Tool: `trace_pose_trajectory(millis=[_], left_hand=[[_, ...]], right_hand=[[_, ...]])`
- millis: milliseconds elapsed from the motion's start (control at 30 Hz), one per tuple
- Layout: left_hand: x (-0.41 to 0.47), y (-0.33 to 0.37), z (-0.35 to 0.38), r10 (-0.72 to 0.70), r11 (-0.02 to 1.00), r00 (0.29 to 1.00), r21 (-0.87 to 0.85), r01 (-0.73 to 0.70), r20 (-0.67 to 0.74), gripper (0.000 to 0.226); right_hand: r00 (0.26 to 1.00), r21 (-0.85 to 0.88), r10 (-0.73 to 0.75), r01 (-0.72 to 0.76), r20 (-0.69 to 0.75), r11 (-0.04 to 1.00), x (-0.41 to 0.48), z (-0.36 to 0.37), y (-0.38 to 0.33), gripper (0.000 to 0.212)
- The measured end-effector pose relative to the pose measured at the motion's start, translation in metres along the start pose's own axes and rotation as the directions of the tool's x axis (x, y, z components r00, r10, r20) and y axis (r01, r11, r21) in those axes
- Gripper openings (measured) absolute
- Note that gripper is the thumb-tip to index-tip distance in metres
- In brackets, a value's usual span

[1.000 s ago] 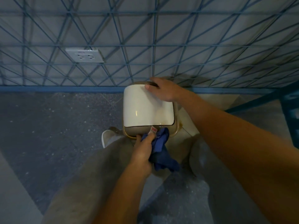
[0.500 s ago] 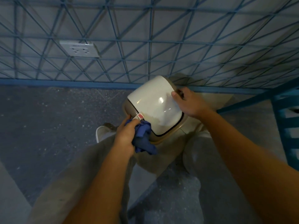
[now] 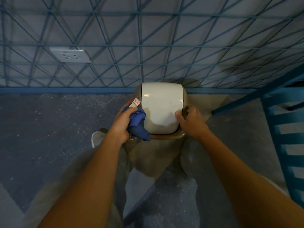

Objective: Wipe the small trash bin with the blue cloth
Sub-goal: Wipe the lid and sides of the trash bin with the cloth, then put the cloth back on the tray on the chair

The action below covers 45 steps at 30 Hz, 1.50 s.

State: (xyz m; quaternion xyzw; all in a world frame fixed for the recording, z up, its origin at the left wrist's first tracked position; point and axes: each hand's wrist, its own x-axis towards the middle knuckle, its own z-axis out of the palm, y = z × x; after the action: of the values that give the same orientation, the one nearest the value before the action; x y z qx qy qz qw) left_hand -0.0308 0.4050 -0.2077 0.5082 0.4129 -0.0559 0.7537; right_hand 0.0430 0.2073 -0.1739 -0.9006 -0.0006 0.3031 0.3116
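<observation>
The small trash bin [image 3: 162,109] has a glossy white lid in a tan rim and stands on the floor against the wall, between my knees. My left hand [image 3: 122,122] grips the bunched blue cloth [image 3: 137,125] and holds it against the bin's left edge; a white tag sticks up from the cloth. My right hand [image 3: 191,122] holds the bin's right front corner, thumb on the white lid and fingers curled over the tan rim.
A wall with a blue triangle pattern [image 3: 148,46] rises behind the bin, with a white socket [image 3: 70,55] at left. A blue slatted chair [image 3: 286,137] stands at right. My shoe [image 3: 97,137] is on the speckled grey floor at left.
The bin has been turned, so its lid now faces square to me. My right hand slid from the far edge to the right front corner. My left hand moved the cloth to the left edge.
</observation>
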Motion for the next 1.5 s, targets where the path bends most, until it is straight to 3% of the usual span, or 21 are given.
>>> trace_pose_trajectory(millis=[167, 267, 367, 567, 700, 767, 867, 933, 1167, 1333, 1500], left_hand=[[-0.003, -0.002, 0.000, 0.079, 0.997, 0.996, 0.021, -0.078, -0.046, 0.045], [-0.016, 0.000, 0.001, 0.124, 0.991, 0.991, 0.050, -0.122, -0.051, 0.056], [-0.036, 0.009, 0.010, 0.176, 0.984, 0.982, 0.033, -0.174, -0.062, 0.047], [-0.102, 0.029, 0.055, 0.217, 0.975, 0.976, -0.052, -0.216, 0.033, 0.033], [-0.142, 0.033, 0.085, 0.194, 0.973, 0.976, -0.146, -0.178, 0.104, 0.042], [-0.159, 0.035, 0.104, 0.202, 0.974, 0.968, -0.133, -0.183, 0.147, 0.039], [-0.181, 0.035, 0.138, 0.240, 0.971, 0.938, -0.060, -0.233, 0.250, 0.029], [-0.192, 0.035, 0.163, 0.245, 0.963, 0.910, 0.025, -0.268, 0.334, 0.031], [-0.229, 0.033, 0.269, 0.235, 0.901, 0.769, 0.163, -0.401, 0.595, 0.030], [-0.248, 0.031, 0.349, 0.241, 0.799, 0.657, 0.239, -0.552, 0.715, 0.025], [-0.263, 0.028, 0.416, 0.227, 0.686, 0.651, 0.356, -0.635, 0.725, 0.030]], right_hand=[[0.999, 0.090, 0.012, -0.015, 0.038, 0.996, -0.002, -0.008, 0.002, 0.062], [0.999, 0.106, 0.031, -0.030, -0.012, 0.994, -0.013, -0.014, -0.001, 0.064], [1.000, 0.285, 0.013, -0.015, 0.006, 0.958, -0.037, -0.020, -0.011, 0.056], [0.981, 0.682, -0.057, -0.087, 0.186, 0.726, -0.097, -0.030, -0.035, 0.031], [0.957, 0.823, -0.148, -0.129, 0.249, 0.553, -0.124, -0.051, -0.030, 0.017], [0.964, 0.850, -0.163, -0.098, 0.211, 0.518, -0.135, -0.068, -0.023, 0.020], [0.981, 0.863, -0.135, -0.055, 0.141, 0.502, -0.150, -0.097, -0.004, 0.047], [0.988, 0.875, -0.129, -0.010, 0.082, 0.485, -0.160, -0.119, 0.013, 0.054], [0.980, 0.903, -0.015, 0.187, -0.197, 0.386, -0.197, -0.209, 0.069, 0.026], [0.919, 0.876, 0.146, 0.287, -0.365, 0.387, -0.220, -0.272, 0.107, 0.033], [0.811, 0.877, 0.372, 0.324, -0.451, 0.354, -0.225, -0.316, 0.155, 0.025]])
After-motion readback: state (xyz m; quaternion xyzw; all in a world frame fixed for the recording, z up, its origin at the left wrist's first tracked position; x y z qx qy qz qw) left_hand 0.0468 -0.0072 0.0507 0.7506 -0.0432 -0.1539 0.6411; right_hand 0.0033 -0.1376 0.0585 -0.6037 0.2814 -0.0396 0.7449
